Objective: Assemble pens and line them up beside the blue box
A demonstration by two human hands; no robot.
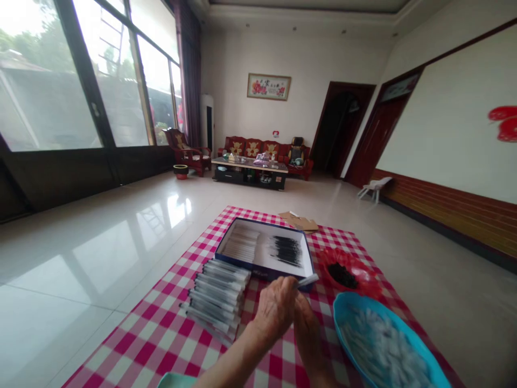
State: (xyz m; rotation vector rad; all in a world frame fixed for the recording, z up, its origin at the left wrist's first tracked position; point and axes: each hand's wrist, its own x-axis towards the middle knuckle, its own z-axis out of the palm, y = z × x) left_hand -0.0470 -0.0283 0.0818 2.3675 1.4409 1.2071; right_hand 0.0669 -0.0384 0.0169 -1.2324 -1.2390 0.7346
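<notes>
My left hand [278,304] is closed around a pen [309,280], whose pale, see-through end sticks out to the right. Pressed up against it from below is my right hand [306,320], its fingers curled and largely hidden. To the left, a pile of clear pens with dark ends [218,299] lies on the checked cloth. Just beyond my hands, a shallow white-lined box [262,272] holds a row of clear tubes [241,242] on its left and thin black sticks, perhaps refills, [286,250] on its right.
A red dish [369,269] with small black pieces [342,275] sits at right. Nearer stands a blue basin [338,310] full of translucent pieces, perhaps pen caps [385,345]. Brown cardboard [301,221] lies behind the box. A pale green edge [177,380] shows at the bottom.
</notes>
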